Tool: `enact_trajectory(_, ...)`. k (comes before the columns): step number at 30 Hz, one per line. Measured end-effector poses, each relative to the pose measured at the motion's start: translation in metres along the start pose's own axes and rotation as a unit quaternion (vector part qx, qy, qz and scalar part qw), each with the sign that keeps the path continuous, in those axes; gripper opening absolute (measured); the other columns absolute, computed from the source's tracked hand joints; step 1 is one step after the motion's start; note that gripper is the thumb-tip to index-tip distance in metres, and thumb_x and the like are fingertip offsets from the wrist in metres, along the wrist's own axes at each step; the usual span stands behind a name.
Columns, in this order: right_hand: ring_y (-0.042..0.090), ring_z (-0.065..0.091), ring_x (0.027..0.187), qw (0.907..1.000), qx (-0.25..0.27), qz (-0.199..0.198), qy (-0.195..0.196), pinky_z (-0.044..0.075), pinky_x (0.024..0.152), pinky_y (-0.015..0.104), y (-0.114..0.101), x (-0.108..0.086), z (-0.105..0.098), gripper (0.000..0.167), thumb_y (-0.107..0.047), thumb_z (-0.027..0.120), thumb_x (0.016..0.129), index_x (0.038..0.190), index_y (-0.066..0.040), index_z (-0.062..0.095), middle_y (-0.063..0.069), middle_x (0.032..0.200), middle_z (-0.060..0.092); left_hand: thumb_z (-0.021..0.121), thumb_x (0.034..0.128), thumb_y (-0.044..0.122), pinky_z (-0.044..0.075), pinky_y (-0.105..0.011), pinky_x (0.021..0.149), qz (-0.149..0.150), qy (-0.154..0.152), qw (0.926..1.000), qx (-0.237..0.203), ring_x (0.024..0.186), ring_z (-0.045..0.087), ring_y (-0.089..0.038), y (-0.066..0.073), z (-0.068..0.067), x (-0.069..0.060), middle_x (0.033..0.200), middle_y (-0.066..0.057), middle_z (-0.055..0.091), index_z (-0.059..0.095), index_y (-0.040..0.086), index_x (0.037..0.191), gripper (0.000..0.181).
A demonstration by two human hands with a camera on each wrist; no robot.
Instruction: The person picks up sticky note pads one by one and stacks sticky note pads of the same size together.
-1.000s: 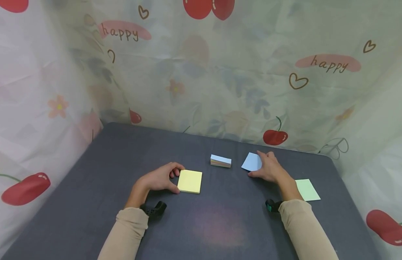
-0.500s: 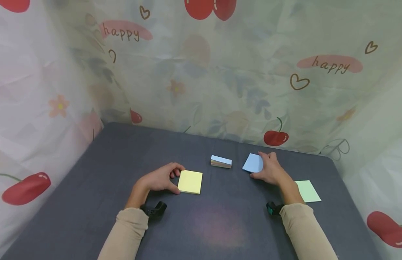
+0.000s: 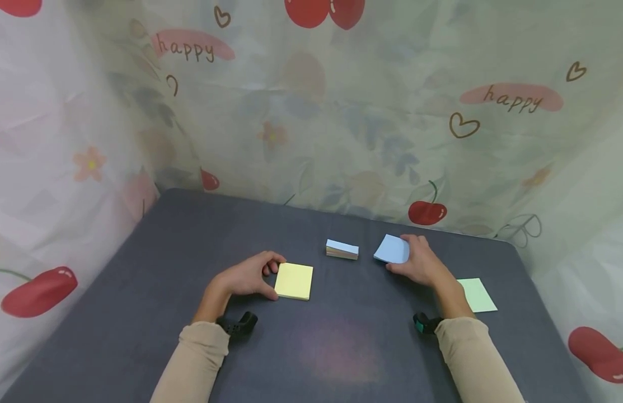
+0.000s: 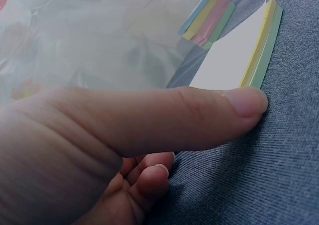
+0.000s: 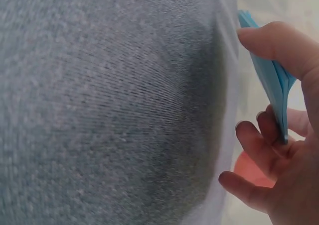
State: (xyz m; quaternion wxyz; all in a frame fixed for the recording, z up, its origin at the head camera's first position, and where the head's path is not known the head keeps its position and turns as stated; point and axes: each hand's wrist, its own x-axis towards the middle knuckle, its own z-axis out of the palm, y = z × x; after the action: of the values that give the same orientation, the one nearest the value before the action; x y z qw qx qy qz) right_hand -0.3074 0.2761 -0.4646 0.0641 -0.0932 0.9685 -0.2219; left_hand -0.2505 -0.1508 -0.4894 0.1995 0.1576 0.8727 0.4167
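Note:
In the head view my left hand [image 3: 252,274] holds the left side of a yellow sticky note pad [image 3: 294,281] on the table, fingers at the far corner and thumb at the near one. The left wrist view shows the thumb against the pad's edge [image 4: 260,53], where a yellow layer lies over a green one. My right hand [image 3: 417,260] grips a blue sticky note pad [image 3: 392,249] by its right side. From the right wrist, this blue pad [image 5: 271,80] appears thin and slightly bent between thumb and fingers, raised off the table.
A small block of sticky notes [image 3: 342,249], blue on top with yellow, pink and green layers [image 4: 208,18], stands between the hands. A pale green sticky note pad [image 3: 476,295] lies beside the right forearm. Behind the dark table [image 3: 341,347] hangs a patterned curtain [image 3: 311,112].
The blue pad in my right hand has tilted and shifted slightly, and more of its face shows. My left hand and the yellow pad stay put.

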Motion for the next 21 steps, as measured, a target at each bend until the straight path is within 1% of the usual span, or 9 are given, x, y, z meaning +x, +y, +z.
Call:
enact_trajectory(6, 0.035, 0.047, 0.111, 0.9998, 0.012, -0.017, 0.007, 0.048, 0.088, 0.046, -0.004, -0.007, -0.007, 0.087, -0.037, 0.079, 0.085, 0.148, 0.004, 0.036, 0.025, 0.129, 0.046, 0.091, 0.0764, 0.015, 0.04, -0.038, 0.091, -0.001, -0.003, 1.0, -0.003, 0.102, 0.046, -0.022, -0.003, 0.001, 0.001, 0.113, -0.006, 0.052, 0.052, 0.011, 0.14, 0.075)
enact_trajectory(11, 0.035, 0.047, 0.112, 0.9991, 0.014, -0.034, 0.02, 0.047, 0.089, 0.047, -0.013, -0.009, -0.011, 0.088, -0.037, 0.08, 0.084, 0.147, 0.005, 0.037, 0.025, 0.131, 0.047, 0.09, 0.0765, 0.014, 0.04, -0.037, 0.09, -0.001, -0.003, 1.0, -0.001, 0.102, 0.046, -0.021, -0.003, 0.002, 0.001, 0.113, -0.006, 0.052, 0.052, 0.011, 0.14, 0.074)
enact_trajectory(16, 0.034, 0.049, 0.112, 0.9968, 0.037, -0.064, 0.031, 0.047, 0.09, 0.046, -0.027, -0.01, -0.015, 0.087, -0.034, 0.083, 0.083, 0.146, 0.006, 0.038, 0.024, 0.133, 0.048, 0.091, 0.0759, 0.013, 0.04, -0.038, 0.091, -0.003, 0.0, 1.0, -0.004, 0.102, 0.046, -0.022, -0.001, 0.0, 0.001, 0.113, -0.006, 0.052, 0.052, 0.011, 0.14, 0.075)
enact_trajectory(21, 0.033, 0.049, 0.115, 0.9952, 0.058, -0.074, 0.027, 0.049, 0.091, 0.044, -0.044, -0.013, -0.017, 0.087, -0.033, 0.084, 0.083, 0.147, 0.002, 0.037, 0.021, 0.137, 0.046, 0.09, 0.076, 0.013, 0.04, -0.037, 0.09, -0.003, 0.001, 1.0, 0.002, 0.101, 0.046, -0.02, -0.001, 0.001, 0.001, 0.112, -0.005, 0.052, 0.052, 0.012, 0.14, 0.074)
